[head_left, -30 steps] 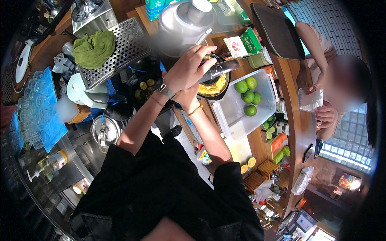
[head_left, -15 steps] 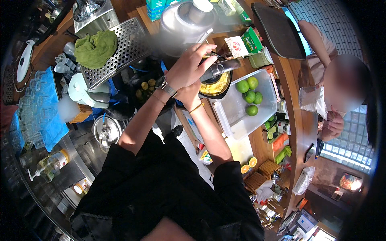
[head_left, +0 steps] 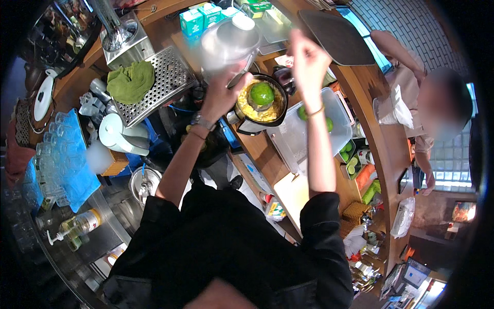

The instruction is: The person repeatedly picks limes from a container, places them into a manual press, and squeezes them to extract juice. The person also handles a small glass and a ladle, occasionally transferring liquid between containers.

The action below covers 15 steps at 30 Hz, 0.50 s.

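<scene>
A citrus juicer (head_left: 252, 126) with a dark, wide bowl stands at the counter's edge. Yellow pulp (head_left: 272, 110) rings its centre, where a green lime (head_left: 262, 95) sits rounded side up; its underside is hidden. My left hand (head_left: 222, 98) is at the bowl's left rim, thumb and fingers apart; whether it touches the juicer is unclear. Above and to the right, my right hand (head_left: 310, 59) is raised, its fingers smeared by motion. A dark, shiny part (head_left: 284, 80) shows beside the bowl's far right rim. Below my right hand, a clear plastic bin (head_left: 288, 147) holds limes (head_left: 329, 124), partly covered by my forearm.
A clear-lidded container (head_left: 229, 44) stands behind the juicer. To the left are a perforated metal tray (head_left: 172, 77) with a green cloth (head_left: 131, 82), a pale pitcher (head_left: 121, 134) and several glasses (head_left: 56, 154). A person (head_left: 406, 56) stands beyond the raised counter at right.
My right hand has lifted away from the juicer, up and right. My left hand has moved to the bowl's left side. The metal arm no longer covers the bowl, and a lime shows in it.
</scene>
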### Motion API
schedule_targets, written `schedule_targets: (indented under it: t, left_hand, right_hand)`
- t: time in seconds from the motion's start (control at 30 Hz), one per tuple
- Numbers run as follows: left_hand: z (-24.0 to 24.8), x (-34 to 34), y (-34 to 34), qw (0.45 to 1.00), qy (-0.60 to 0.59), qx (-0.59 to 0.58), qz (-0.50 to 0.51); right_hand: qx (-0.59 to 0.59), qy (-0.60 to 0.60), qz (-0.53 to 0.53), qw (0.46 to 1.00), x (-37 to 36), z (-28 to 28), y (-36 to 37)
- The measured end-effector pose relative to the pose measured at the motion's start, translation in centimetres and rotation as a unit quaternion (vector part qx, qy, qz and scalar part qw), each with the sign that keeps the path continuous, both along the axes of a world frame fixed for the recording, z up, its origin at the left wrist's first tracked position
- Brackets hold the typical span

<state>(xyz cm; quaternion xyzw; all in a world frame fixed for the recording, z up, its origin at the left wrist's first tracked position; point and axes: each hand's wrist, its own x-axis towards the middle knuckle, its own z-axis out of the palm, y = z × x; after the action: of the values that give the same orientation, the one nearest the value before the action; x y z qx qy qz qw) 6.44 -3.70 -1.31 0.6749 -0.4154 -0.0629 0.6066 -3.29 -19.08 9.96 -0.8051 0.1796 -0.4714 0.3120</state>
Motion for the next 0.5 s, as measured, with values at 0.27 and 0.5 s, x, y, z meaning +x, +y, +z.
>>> schedule_targets:
  t: [0.27, 0.5]
  left_hand:
    - [-5.0, -2.9, -8.0, 0.944, -0.307, 0.028, -0.116]
    - [-6.0, -3.3, -7.9, 0.928, -0.345, 0.137, -0.045]
  right_hand:
    - [-0.023, -0.005, -0.149, 0.989, -6.2, 2.1, -8.2]
    - [0.077, -0.014, -0.309, 0.948, -25.1, -8.0, -2.5]
